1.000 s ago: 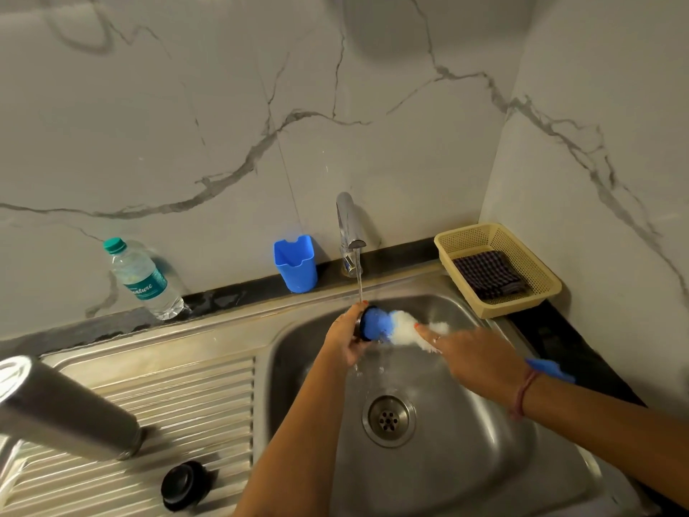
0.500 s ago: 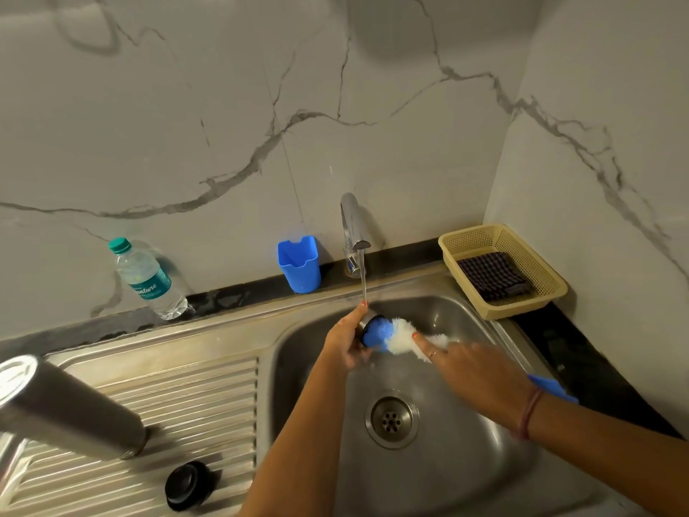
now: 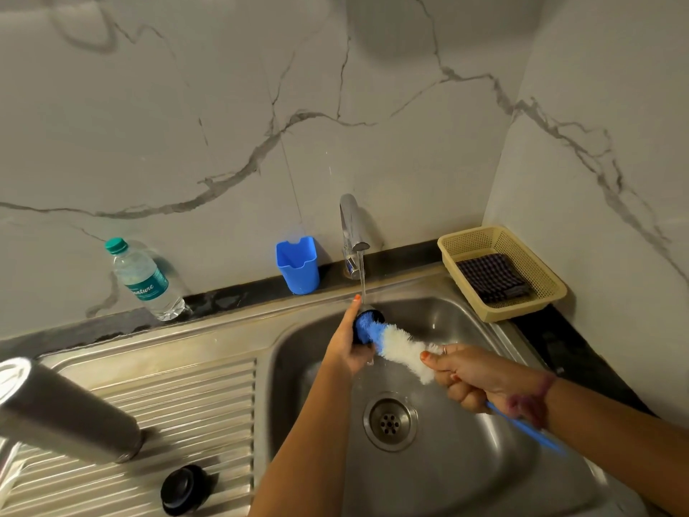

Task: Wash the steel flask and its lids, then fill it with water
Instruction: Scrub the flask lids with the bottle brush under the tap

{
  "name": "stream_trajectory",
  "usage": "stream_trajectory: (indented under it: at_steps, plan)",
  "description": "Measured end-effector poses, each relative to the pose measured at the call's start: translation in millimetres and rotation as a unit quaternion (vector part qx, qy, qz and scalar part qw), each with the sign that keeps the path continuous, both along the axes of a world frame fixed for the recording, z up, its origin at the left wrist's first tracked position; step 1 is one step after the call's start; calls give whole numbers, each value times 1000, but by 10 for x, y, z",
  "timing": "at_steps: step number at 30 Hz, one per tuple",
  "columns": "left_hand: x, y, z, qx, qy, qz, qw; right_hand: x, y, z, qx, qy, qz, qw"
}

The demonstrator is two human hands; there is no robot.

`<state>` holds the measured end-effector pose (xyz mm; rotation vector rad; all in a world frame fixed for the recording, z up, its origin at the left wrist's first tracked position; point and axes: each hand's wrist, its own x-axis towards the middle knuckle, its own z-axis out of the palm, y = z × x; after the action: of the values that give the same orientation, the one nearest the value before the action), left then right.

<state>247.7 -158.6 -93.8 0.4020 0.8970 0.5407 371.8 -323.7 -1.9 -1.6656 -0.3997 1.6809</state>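
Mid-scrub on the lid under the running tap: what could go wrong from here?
1. The left hand holds the small black lid wet, right above the drain; it may slip from the grip.
2. The flask stands on the ridged drainboard near the left elbow; a bump could tip it.
3. The brush may flick water out of the basin.

Since a second ago the right hand has drawn the bottle brush back toward the sink's right edge, so more white bristle shows outside the black lid. Its blue handle now sticks out farther behind the wrist, and the left hand has tilted the lid slightly under the running water.
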Motion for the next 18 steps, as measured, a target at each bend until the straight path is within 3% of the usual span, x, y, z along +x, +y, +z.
stream_trajectory:
  at_steps: [2, 3, 5, 6, 7, 8, 9, 11, 12, 14, 16, 18]
  plan:
    - [11, 1, -26, 24, 35, -21, 999, -6, -24, -79, 36, -158, 77, 984]
    - [19, 9, -30, 34, 52, -28, 998, -10, -44, -93, 62, -289, 144, 945]
    - [34, 44, -5, 48, 87, -35, 994, -7, -122, -122, 98, -537, 299, 783]
    - [44, 69, 8, 53, 106, -37, 992, 7, -162, -174, 125, -647, 335, 673]
    - [57, 93, 11, 56, 132, -41, 989, 48, -190, -247, 164, -722, 352, 573]
    - [70, 101, 22, 54, 157, -42, 985, 86, -206, -286, 174, -756, 380, 504]
    - [82, 100, 17, 51, 181, -44, 981, 121, -212, -281, 192, -784, 376, 455]
    - [109, 70, -2, 41, 201, -42, 978, 174, -144, -263, 188, -797, 403, 408]
    - [119, 53, -7, 33, 194, -36, 980, 167, -108, -250, 184, -784, 415, 422]
    - [122, 36, -16, 29, 169, -21, 985, 152, -58, -262, 152, -749, 387, 516]
    - [95, 37, -27, 27, 151, -10, 988, 150, -18, -302, 135, -660, 319, 667]
    - [56, -2, -26, 2, 116, 13, 993, 165, 53, -276, 92, -497, 260, 823]
